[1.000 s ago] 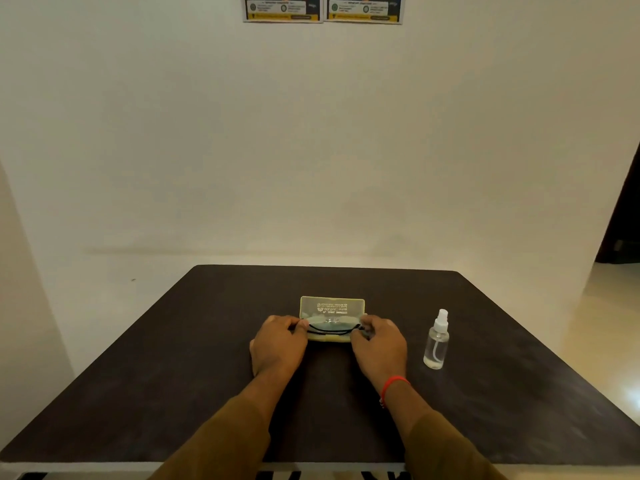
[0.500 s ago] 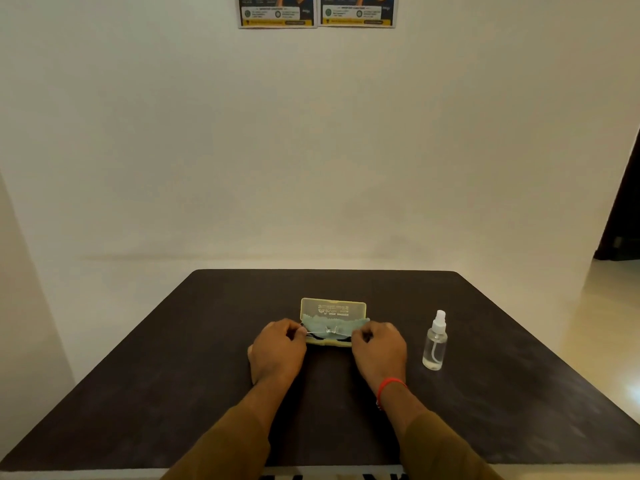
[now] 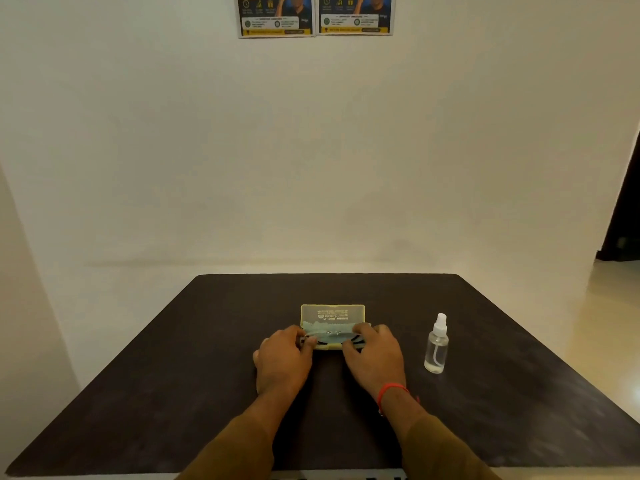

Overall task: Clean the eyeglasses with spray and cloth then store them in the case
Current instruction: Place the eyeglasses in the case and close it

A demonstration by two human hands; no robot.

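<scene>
A clear yellowish eyeglass case [image 3: 332, 313] lies open at the middle of the dark table [image 3: 173, 393], its lid tipped back. A pale blue cloth [image 3: 329, 330] lies across the case's lower half, with dark eyeglasses [image 3: 334, 339] partly visible under it. My left hand [image 3: 282, 358] pinches the left end of the glasses and cloth. My right hand [image 3: 375, 355] grips the right end. A small clear spray bottle [image 3: 437, 344] with a white nozzle stands upright to the right of my right hand, apart from it.
A white wall rises behind the table, with two posters [image 3: 315, 15] at the top. A dark doorway [image 3: 623, 216] opens at the right edge. The pale floor shows to the right of the table.
Both hands stay at the case ends and have shifted slightly; the cloth now lies lower over the glasses. The view has tilted a little. The spray bottle has not moved.
</scene>
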